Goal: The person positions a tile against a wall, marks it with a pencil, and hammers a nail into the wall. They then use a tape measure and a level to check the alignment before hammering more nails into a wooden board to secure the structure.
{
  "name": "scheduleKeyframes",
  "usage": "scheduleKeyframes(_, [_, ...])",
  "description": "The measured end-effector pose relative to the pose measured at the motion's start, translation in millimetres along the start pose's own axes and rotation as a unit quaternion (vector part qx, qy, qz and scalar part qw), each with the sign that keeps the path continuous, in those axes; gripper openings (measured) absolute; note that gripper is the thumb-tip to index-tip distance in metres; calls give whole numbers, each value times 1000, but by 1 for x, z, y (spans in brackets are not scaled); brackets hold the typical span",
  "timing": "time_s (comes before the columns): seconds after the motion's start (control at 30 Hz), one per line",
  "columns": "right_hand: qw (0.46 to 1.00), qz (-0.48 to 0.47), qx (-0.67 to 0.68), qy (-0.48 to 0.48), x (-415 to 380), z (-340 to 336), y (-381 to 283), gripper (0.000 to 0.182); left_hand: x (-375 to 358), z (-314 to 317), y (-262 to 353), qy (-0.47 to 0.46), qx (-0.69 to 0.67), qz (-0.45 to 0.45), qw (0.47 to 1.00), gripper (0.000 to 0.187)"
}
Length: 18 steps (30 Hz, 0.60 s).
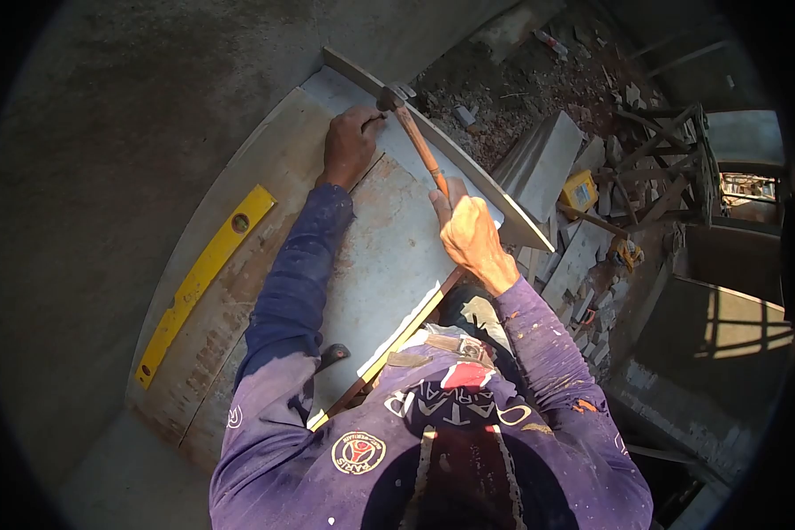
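My right hand (473,234) grips the wooden handle of a hammer (422,148), whose metal head is up at the far end of the work surface, beside an upright narrow board (468,168). To the left of the hammer head, my left hand (352,141) rests at the far part of the wooden surface (389,221), its fingers closed. Whatever those fingers hold is too small to make out. A yellow spirit level (205,283) lies on the left side of the surface.
A dark tool handle (333,355) lies near my left elbow. A yellow-edged strip (402,340) runs along the near edge. Beyond the board on the right are rubble (477,115), a grey slab (539,163), a yellow container (579,191) and a wooden frame (658,150).
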State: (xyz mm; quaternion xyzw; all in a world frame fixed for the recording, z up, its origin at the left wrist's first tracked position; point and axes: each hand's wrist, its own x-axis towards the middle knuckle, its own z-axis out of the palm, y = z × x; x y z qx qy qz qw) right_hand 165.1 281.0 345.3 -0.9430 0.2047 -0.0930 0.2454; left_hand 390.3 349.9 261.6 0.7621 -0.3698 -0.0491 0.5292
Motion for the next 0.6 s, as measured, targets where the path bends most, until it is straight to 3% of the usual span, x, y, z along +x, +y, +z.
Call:
scheduleKeyframes(0.13, [986,77,140,53,1,-16,-29,25,-2,0,1,0,-12,8,1000,11])
scheduleKeyframes(0.4, [994,86,50,-37,0,9,-3,27,2,1,0,8,6,18,1000,13])
scheduleKeyframes(0.47, [988,102,112,29,-4,4,-16,28,-4,2,0,-6,9,9,1000,13])
scheduleKeyframes(0.6, [985,99,123,69,-7,9,-13,30,1,1,3,-17,7,-13,1000,13])
